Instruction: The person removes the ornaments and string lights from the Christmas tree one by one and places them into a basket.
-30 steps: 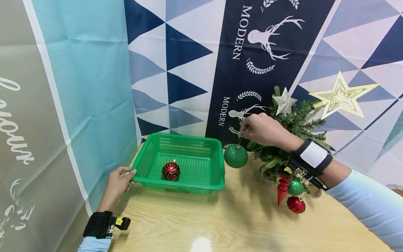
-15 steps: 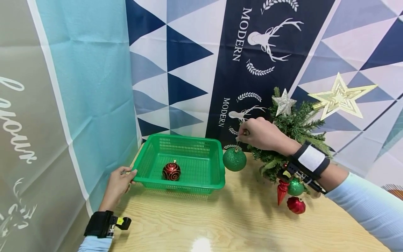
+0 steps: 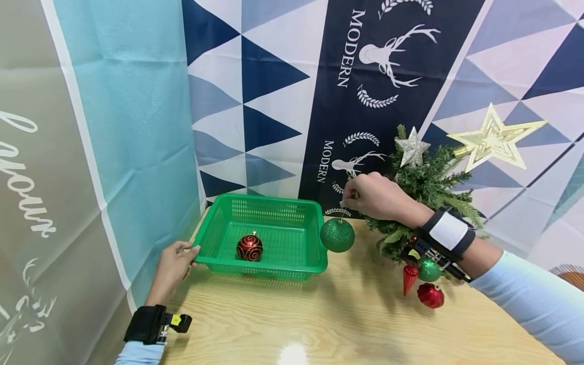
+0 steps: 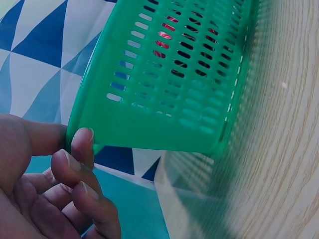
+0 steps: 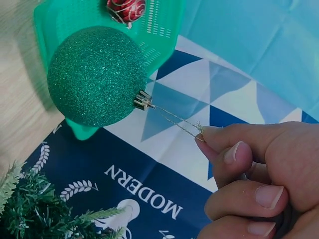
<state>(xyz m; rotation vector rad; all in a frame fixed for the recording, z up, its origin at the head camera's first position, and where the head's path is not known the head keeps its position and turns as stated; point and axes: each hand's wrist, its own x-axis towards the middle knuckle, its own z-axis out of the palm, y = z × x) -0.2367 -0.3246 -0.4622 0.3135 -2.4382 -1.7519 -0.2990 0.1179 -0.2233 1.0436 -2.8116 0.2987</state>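
My right hand pinches the gold loop of a glittery green Christmas bauble, which hangs by the right end of the basket. In the right wrist view the bauble dangles from thumb and fingertip by its thin string. My left hand grips the near left corner of a green plastic basket; the left wrist view shows thumb and fingers on its rim. Inside the basket lies one dark red bauble with gold swirls.
A small Christmas tree stands on the right, partly behind my right forearm. It carries a silver star, a gold star, a red drop ornament, a green bauble and a red bauble. Printed cloth walls enclose the wooden table.
My right hand has shifted slightly left and down, away from the tree, carrying the green bauble closer to the basket. The left hand keeps its hold on the basket corner.
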